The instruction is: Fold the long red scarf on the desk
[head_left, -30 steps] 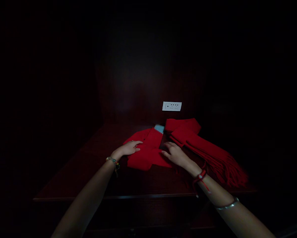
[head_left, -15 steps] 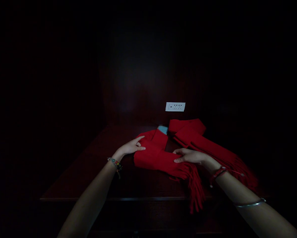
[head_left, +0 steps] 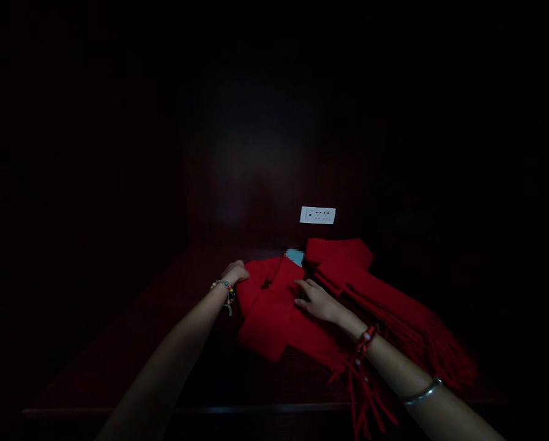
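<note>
Pressing flat with fingers (head_left: pixel 302 286) spread slightly apart, the right hand (head_left: pixel 317 301) lies palm-down on the folded red scarf (head_left: pixel 274 312) at the centre of the frame, gripping nothing. To its left in the picture, the left hand (head_left: pixel 235 272) curls its fingers together over the scarf's upper-left edge, pinching the fold of cloth there. A beaded bracelet (head_left: pixel 223 288) rings the left wrist; a red cord bracelet (head_left: pixel 366 337) sits on the right wrist and a thin silver bangle (head_left: pixel 423 392) farther down that forearm. The scarf is bright red knit, doubled into a thick, roughly rectangular bundle, with its fringe (head_left: pixel 361 392) trailing toward the lower right over the front edge of the dark wooden table (head_left: pixel 131 343). A second red scarf (head_left: pixel 375 294) lies folded just beside it, running from centre right toward the lower right, its tassels spread at that end. A small pale blue tag shows between the two scarves near the back. On the dark wall above them, a white socket panel (head_left: pixel 317 215) stands out. Compared with half a second ago, the right hand has shifted from the scarf's fringed end up onto its middle, the left hand has closed from flat to curled at the edge, and the bundle now lies more compact.
</note>
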Action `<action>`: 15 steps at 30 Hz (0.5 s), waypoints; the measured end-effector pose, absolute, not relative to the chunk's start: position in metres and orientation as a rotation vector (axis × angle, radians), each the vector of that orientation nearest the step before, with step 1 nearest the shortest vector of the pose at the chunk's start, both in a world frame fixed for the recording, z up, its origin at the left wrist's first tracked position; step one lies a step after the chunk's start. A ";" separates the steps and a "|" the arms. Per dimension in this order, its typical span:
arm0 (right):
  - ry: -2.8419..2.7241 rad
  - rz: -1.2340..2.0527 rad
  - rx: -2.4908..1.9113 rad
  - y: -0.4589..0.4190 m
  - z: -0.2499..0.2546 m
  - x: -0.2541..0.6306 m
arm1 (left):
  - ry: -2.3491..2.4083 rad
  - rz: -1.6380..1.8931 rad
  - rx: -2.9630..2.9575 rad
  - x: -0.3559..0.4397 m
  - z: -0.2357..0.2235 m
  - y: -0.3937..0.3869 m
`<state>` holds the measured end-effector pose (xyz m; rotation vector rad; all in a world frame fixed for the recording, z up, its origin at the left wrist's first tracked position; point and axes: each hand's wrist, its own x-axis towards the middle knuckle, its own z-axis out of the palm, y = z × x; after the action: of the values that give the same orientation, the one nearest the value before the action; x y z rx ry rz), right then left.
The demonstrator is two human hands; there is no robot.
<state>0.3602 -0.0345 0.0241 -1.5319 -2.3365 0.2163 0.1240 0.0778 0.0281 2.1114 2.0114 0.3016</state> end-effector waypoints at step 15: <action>-2.502 0.080 -1.562 0.010 -0.005 0.337 | 1.678 0.255 2.632 0.139 0.048 0.059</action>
<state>0.3369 0.0101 -0.0047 -1.5617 -2.5022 0.0796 0.1389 0.0594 0.0481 2.6315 1.6785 0.2547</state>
